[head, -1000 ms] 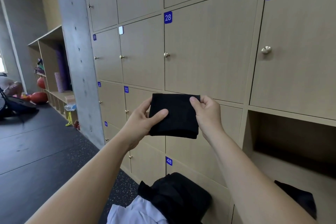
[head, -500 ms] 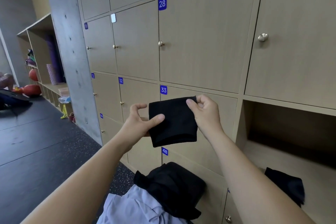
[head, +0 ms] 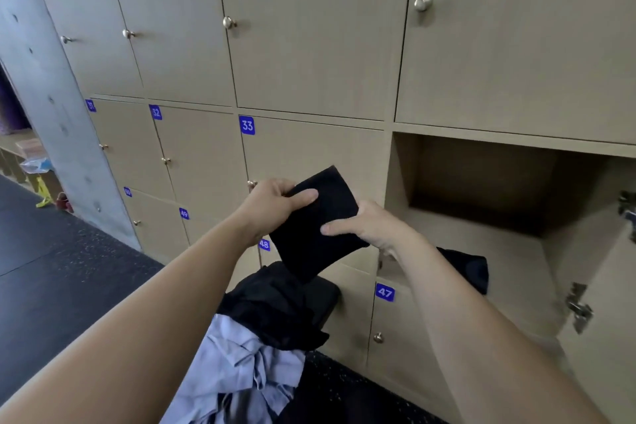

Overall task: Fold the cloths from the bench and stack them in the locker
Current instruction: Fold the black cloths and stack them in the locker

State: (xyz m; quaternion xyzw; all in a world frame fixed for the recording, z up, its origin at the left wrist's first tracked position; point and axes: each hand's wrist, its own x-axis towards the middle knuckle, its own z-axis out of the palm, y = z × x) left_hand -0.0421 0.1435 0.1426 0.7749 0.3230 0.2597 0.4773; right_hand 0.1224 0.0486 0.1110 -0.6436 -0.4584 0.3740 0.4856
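Nearest, a pile of unfolded cloths point(head: 237, 365), pale blue and black, is waiting low in view. Above it, the left hand point(head: 272, 203) and right hand point(head: 368, 227) are both pinching the folded black cloth point(head: 320, 227), thumbs on top. It is now tilting and sitting lower than a moment ago, nearing the open locker point(head: 488, 169). Folding looks finished, and stacking it on the black cloth inside point(head: 468, 268) is likely coming next.

Black cloth point(head: 316, 224) tilted; right hand point(head: 371, 227) shifted from top corner to side edge.
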